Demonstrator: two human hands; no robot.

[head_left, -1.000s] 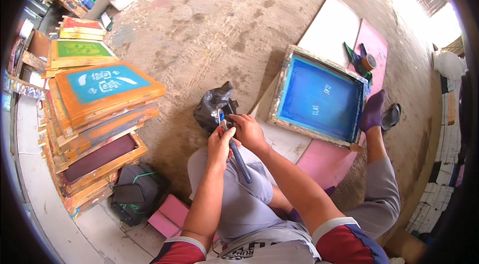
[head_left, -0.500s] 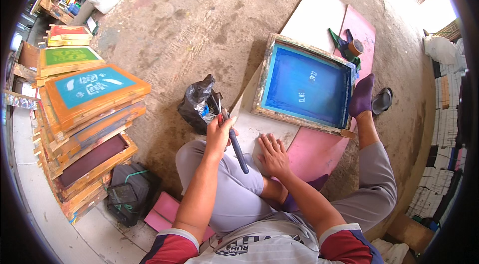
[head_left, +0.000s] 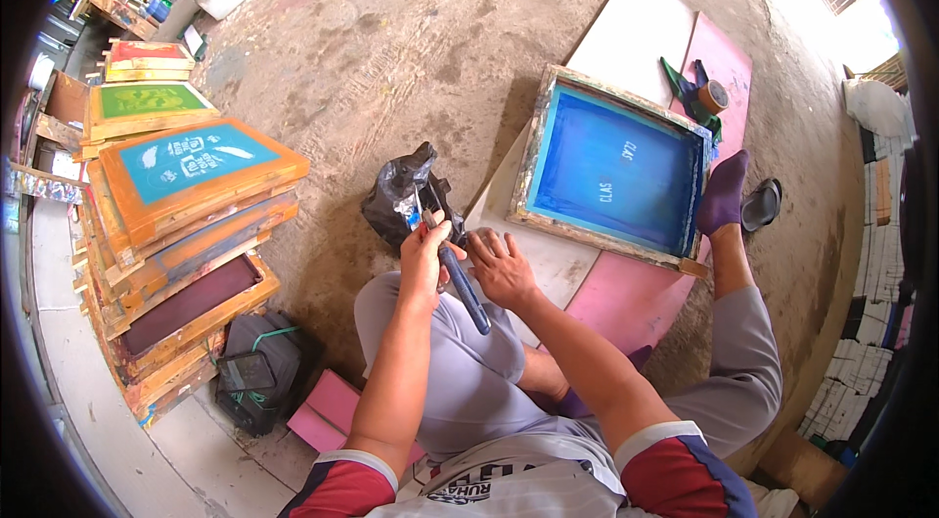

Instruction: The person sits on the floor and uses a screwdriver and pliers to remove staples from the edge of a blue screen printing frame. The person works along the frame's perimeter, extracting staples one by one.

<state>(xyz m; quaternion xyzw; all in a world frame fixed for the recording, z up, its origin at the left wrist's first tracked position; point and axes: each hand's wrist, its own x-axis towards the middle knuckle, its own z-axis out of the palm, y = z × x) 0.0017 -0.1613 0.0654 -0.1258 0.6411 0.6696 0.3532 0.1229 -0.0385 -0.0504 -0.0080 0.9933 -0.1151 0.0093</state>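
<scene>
I sit on the ground with my legs spread. My left hand (head_left: 423, 256) grips a tool with a dark blue handle (head_left: 464, 289), its metal tip pointing into a crumpled black plastic bag (head_left: 399, 200) in front of my knee. My right hand (head_left: 500, 267) rests beside it, fingers spread, touching the handle and the white board (head_left: 548, 259) underneath. A wooden printing screen frame with a blue mesh (head_left: 613, 164) lies flat to the right, just beyond my right hand.
A tall stack of wooden screen frames (head_left: 181, 215) stands at my left, with a dark bundle (head_left: 259, 366) at its foot. White and pink boards (head_left: 675, 34), a tape roll (head_left: 712, 95) and green cloth lie behind the blue screen. A sandal (head_left: 761, 205) lies beside my right foot.
My right hand left the tool, dropped to the white board, then came back beside the handle. The view shifted slightly; the left hand kept hold of the tool.
</scene>
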